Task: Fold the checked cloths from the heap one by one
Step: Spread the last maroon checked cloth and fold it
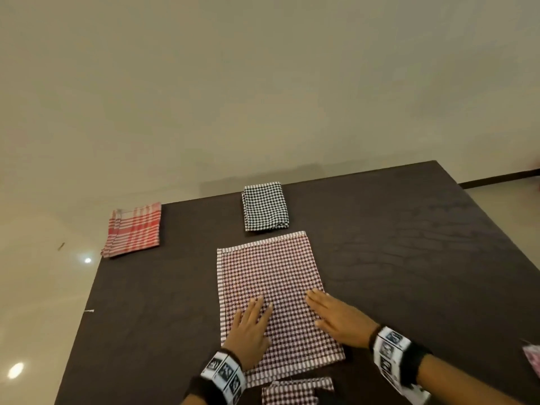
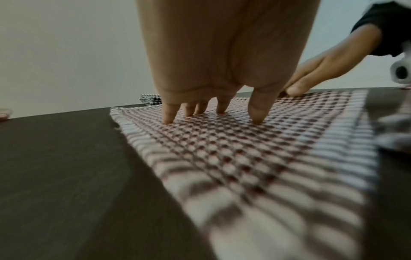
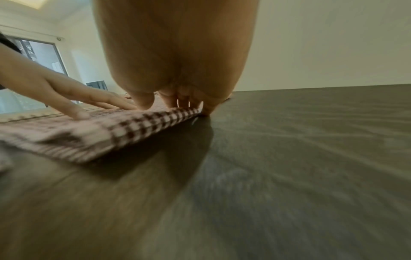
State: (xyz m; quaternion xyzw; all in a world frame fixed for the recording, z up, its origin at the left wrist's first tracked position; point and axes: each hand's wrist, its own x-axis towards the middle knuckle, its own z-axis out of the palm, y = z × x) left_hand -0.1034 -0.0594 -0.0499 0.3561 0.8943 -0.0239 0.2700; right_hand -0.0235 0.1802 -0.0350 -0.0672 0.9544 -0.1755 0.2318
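A maroon-and-white checked cloth lies flat on the dark table, folded into a tall rectangle. My left hand presses flat on its near left part with straight, spread fingers. At the cloth's right edge my right hand lies flat, fingers straight, and in the right wrist view the fingertips touch the folded edge of the cloth. Neither hand holds anything.
A folded black-and-white checked cloth lies behind the maroon one. A folded red-and-white cloth sits at the table's far left corner. More maroon checked fabric lies at the near edge, and a pink scrap at the right.
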